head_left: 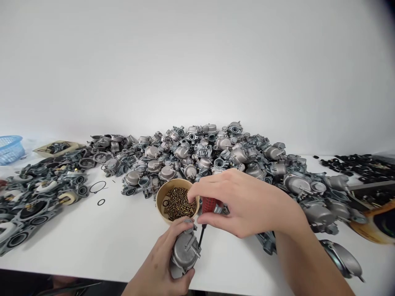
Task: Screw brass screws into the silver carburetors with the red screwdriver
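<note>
My left hand [166, 259] grips a grey metal carburetor [185, 251] near the table's front edge, its round bowl facing up. In my right hand [237, 201] is a screwdriver [208, 206] with a red and black handle, fingers wrapped round the grip. The dark shaft slants down to the right side of the carburetor, where its tip meets the edge of the bowl. Whether a screw sits under the tip is too small to tell. Just behind the carburetor stands a round tan bowl [159, 205] of small brass-coloured screws [179, 202].
A large heap of carburetors [203, 152] spreads behind the bowl and to the right. Open carburetor bodies [40, 193] with white floats lie at left. Two black rubber rings [101, 202] rest on the white table [123, 242]. Black parts [364, 166] lie far right; a blue basket [11, 150] stands far left.
</note>
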`<state>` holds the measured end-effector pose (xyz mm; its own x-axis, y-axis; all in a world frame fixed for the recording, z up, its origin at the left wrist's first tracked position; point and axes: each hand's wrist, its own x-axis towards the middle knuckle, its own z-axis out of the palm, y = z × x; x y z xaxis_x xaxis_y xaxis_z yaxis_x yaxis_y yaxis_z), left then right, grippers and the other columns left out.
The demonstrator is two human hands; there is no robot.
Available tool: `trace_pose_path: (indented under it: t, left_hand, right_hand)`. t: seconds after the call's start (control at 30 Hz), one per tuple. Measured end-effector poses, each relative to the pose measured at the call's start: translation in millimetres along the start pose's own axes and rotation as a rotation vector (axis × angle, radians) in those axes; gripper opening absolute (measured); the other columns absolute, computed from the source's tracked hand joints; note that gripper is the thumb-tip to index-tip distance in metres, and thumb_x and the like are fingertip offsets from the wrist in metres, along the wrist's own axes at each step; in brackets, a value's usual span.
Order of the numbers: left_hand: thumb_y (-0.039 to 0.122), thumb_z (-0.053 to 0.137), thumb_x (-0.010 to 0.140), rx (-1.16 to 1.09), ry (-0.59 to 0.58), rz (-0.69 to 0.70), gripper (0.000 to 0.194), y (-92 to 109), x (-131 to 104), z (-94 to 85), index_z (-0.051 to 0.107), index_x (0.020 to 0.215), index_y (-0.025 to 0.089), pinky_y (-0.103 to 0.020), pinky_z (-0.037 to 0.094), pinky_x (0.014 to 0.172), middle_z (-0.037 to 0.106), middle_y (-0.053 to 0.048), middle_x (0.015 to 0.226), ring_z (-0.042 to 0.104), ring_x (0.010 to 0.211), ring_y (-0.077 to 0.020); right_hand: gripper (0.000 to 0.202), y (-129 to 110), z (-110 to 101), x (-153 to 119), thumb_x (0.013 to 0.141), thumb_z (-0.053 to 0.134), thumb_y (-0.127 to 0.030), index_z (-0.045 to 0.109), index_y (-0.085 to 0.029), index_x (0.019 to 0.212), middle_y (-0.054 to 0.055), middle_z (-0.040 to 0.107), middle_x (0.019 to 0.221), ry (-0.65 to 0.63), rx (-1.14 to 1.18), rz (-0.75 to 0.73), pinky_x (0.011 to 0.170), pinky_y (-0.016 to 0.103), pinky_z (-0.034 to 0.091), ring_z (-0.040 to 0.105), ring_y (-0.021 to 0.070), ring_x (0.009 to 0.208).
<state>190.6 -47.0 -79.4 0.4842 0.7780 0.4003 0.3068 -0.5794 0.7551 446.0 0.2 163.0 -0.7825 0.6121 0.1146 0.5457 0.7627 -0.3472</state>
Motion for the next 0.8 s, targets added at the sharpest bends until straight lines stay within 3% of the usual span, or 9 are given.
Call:
trace_pose_path:
  t: [0.17, 0.33, 0.4, 0.53, 0.8]
  left_hand:
    - [0.011, 0.070, 0.073, -0.014, -0.015, -0.001, 0.102, 1.8, 2.3, -1.4, 0.036, 0.165, 0.042, -0.060, 0.052, 0.122, 0.052, -0.010, 0.168, 0.054, 0.154, -0.0445]
    - [0.010, 0.072, 0.074, -0.031, -0.026, 0.017, 0.102, 4.8, 6.1, -2.9, 0.036, 0.165, 0.038, -0.061, 0.050, 0.123, 0.052, -0.012, 0.168, 0.055, 0.153, -0.0448]
    - [0.010, 0.072, 0.074, -0.022, -0.028, 0.012, 0.103, 4.4, 5.5, -3.1, 0.035, 0.166, 0.039, -0.062, 0.050, 0.123, 0.052, -0.012, 0.168, 0.053, 0.154, -0.0454]
    - [0.011, 0.072, 0.074, -0.012, -0.020, 0.001, 0.102, 3.9, 4.5, -3.5, 0.037, 0.164, 0.041, -0.059, 0.053, 0.121, 0.052, -0.010, 0.168, 0.055, 0.153, -0.0447]
    - [0.008, 0.071, 0.070, 0.000, -0.047, -0.016, 0.112, 4.3, 4.9, -2.3, 0.028, 0.167, 0.044, -0.069, 0.050, 0.120, 0.049, -0.012, 0.170, 0.054, 0.153, -0.0483]
  right_hand:
    - [0.037, -0.1, -3.2, -3.2, 0.088, 0.069, -0.008, 0.071, -0.020, 0.123, -0.001, 0.075, 0.099, -0.038, 0.056, -0.082, 0.066, 0.031, 0.038, 0.064, 0.0148, 0.081]
    - [0.007, -2.8, -2.0, -0.3, 0.100, 0.070, -0.024, 0.071, -0.019, 0.106, -0.004, 0.076, 0.090, -0.016, 0.039, -0.006, 0.062, 0.032, 0.035, 0.062, 0.0128, 0.072]
    - [0.011, -2.5, -1.6, -0.5, 0.100, 0.071, -0.024, 0.070, -0.020, 0.109, -0.004, 0.076, 0.092, -0.011, 0.032, -0.006, 0.063, 0.032, 0.035, 0.063, 0.0132, 0.075]
    - [0.033, -1.4, -2.4, -3.2, 0.088, 0.069, -0.009, 0.069, -0.022, 0.118, -0.003, 0.073, 0.097, -0.039, 0.059, -0.084, 0.064, 0.030, 0.037, 0.063, 0.0131, 0.080]
    - [0.013, -5.2, -0.4, -1.5, 0.096, 0.065, -0.015, 0.073, -0.018, 0.106, -0.002, 0.073, 0.091, -0.008, -0.007, -0.052, 0.057, 0.031, 0.030, 0.056, 0.0112, 0.067]
